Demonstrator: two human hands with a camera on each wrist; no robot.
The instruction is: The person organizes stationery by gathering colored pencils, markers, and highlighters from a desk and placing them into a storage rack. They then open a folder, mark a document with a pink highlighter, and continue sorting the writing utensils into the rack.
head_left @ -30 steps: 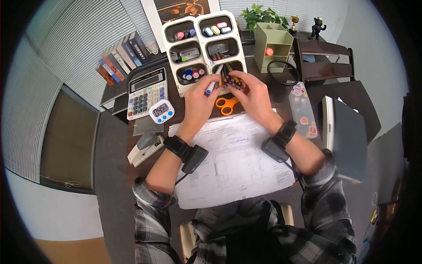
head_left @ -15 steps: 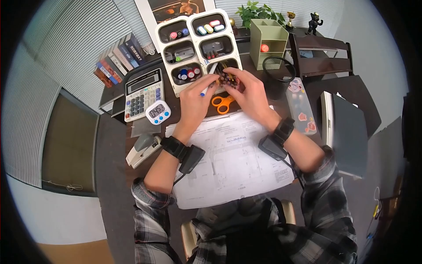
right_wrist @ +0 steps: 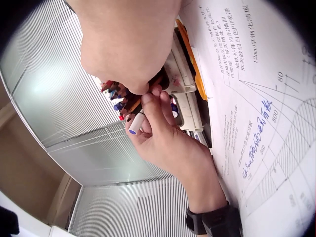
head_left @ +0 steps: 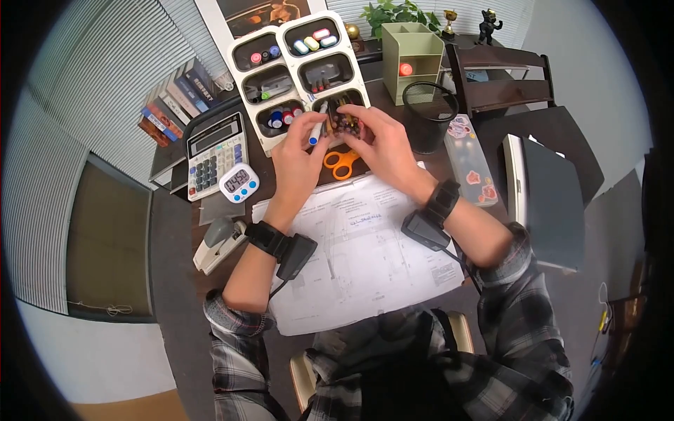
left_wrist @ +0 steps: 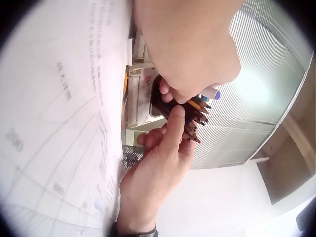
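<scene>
A bundle of colored pencils (head_left: 344, 125) is gripped between both hands at the lower right compartment of the white organizer (head_left: 307, 93). The left hand (head_left: 296, 156) curls its fingers round the bundle's left side, with a white marker with a blue end (right_wrist: 138, 122) among its fingers. On the other side the right hand (head_left: 386, 146) holds the bundle with thumb and fingers. Sharpened tips (left_wrist: 197, 118) point out past the fingers in the left wrist view. Orange scissors (head_left: 341, 164) lie just below the hands.
Printed sheets (head_left: 358, 259) cover the desk's front. At left are a calculator (head_left: 216, 156), a white timer (head_left: 239, 183) and a stapler (head_left: 219, 244). A black mesh cup (head_left: 428, 119), a sticker-covered box (head_left: 471, 161) and a dark binder (head_left: 551, 203) stand or lie to the right.
The desk and hands have shifted left in the head view. Both hands keep their hold on the pencils, with small finger movements. The timer's reading has changed.
</scene>
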